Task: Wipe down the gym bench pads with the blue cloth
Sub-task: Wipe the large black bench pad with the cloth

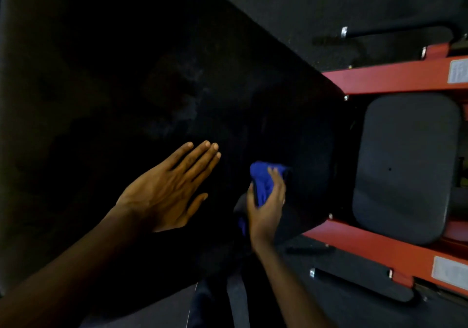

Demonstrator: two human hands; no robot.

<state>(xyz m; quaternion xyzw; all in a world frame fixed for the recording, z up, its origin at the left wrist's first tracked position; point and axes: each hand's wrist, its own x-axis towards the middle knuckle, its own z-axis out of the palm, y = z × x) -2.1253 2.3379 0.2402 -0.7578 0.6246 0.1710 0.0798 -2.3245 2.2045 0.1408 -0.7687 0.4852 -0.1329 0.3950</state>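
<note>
A large black back pad (177,82) of the gym bench fills the left and middle of the head view, with faint dusty smears near its middle. My left hand (169,188) lies flat on the pad with fingers straight and together. Just to its right, my right hand (267,206) grips a bunched blue cloth (262,180) against the pad's lower right part. A smaller grey seat pad (405,165) sits beyond the back pad's narrow end, at the right.
Red steel frame bars (395,77) run along both sides of the seat pad, the lower bar (374,249) carrying a white label. Black rubber floor (329,3) surrounds the bench. Dark foot bars with metal ends (354,279) lie on the floor near the frame.
</note>
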